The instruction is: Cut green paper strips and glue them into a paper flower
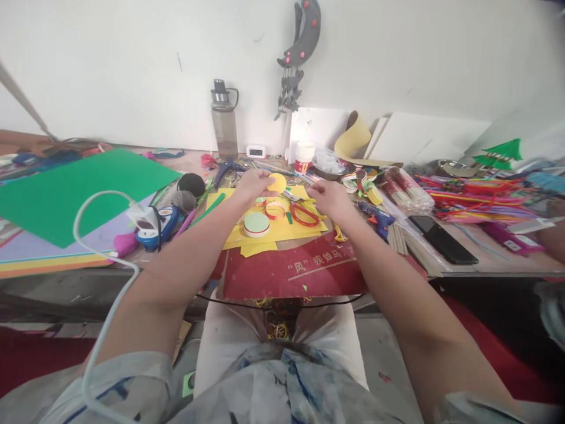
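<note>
Between the fingers of my left hand (255, 186) is a round yellow disc (276, 184), raised above the yellow sheets (233, 237). My right hand (327, 196) is closed in a pinch at the right edge of those sheets; whatever it may hold is too small to make out. Below and between the hands lie red-handled scissors (305, 214), their blades toward the disc. A pale green round piece with a red rim (256, 224) lies nearest me, beside an orange ring (276, 210). Under the sheets is a red printed board (265, 277).
A bottle (224, 123), a small clock (255, 152) and a paper cup (304, 156) stand along the wall. Green sheet (88, 194) and a blue power socket (161, 227) are left. Right are a glue gun (377, 218), phone (442, 239) and pipe cleaners (481, 200).
</note>
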`<state>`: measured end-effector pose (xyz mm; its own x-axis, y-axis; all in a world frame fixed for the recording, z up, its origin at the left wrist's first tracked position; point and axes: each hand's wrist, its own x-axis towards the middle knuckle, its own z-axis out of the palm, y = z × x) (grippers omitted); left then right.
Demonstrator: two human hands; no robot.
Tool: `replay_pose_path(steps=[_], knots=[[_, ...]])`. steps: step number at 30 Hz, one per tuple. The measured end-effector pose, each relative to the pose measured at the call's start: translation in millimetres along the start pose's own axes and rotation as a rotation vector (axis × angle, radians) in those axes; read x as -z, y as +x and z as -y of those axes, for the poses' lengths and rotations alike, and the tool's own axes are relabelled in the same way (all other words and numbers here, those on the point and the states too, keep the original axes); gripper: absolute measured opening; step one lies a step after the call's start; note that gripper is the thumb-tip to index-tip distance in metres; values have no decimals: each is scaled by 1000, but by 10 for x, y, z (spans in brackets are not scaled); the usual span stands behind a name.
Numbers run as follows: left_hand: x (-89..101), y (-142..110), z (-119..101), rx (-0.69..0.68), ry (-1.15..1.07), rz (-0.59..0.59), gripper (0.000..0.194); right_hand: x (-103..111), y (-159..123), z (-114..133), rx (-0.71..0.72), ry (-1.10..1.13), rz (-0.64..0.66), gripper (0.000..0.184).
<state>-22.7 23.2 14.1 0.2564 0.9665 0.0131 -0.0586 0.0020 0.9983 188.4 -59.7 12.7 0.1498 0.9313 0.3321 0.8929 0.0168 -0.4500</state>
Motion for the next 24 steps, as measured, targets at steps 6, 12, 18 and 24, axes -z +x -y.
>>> replay_pose_path(steps=[6,12,18,24], knots=[[29,41,22,4,-13,-2,16,441,-167,-437,-99,-272,-46,28],[31,13,3,-34,-40,-22,18,600,-709,-903,-240,-622,-32,56],[-16,10,20,-53,30,-19,16,548,-873,-1289,-459,-547,97,66],[-47,-12,9,-51,42,0,12,587,-656,-1638,-630,-61,-49,18]])
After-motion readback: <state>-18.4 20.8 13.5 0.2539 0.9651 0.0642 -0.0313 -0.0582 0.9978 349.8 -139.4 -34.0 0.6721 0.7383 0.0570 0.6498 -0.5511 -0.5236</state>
